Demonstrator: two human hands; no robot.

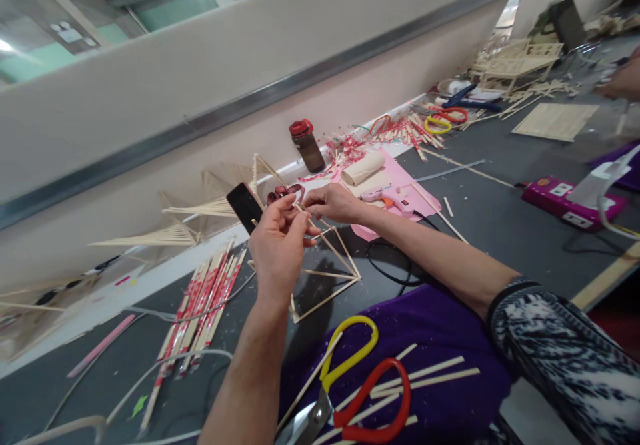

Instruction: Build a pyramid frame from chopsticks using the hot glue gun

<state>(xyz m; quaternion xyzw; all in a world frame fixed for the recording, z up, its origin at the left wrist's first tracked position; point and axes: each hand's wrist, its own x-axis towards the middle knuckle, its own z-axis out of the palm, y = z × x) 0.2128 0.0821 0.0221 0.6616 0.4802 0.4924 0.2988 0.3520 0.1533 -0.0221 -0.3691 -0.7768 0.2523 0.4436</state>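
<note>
My left hand [279,237] pinches a thin wooden stick [327,239] between thumb and fingers, above a frame of glued sticks [327,296] standing on the dark table. Close beside it, my right hand [330,203] has its fingers curled down near the left fingertips; what they grip is hidden. Behind my left hand a black phone [244,206] leans upright. To the right of my right hand, a pink glue gun [393,198] lies on a pink sheet [420,195]. Below my hands, scissors [370,391] with yellow and red handles rest on purple cloth [450,325] among loose sticks [425,375].
Wrapped chopsticks [200,305] and a looping cable [150,358] lie at left. Stick models [220,198] stand along the wall. A dark bottle [307,146] with a red lid stands behind. At right are a magenta power strip [565,201] and another person's hand [620,81].
</note>
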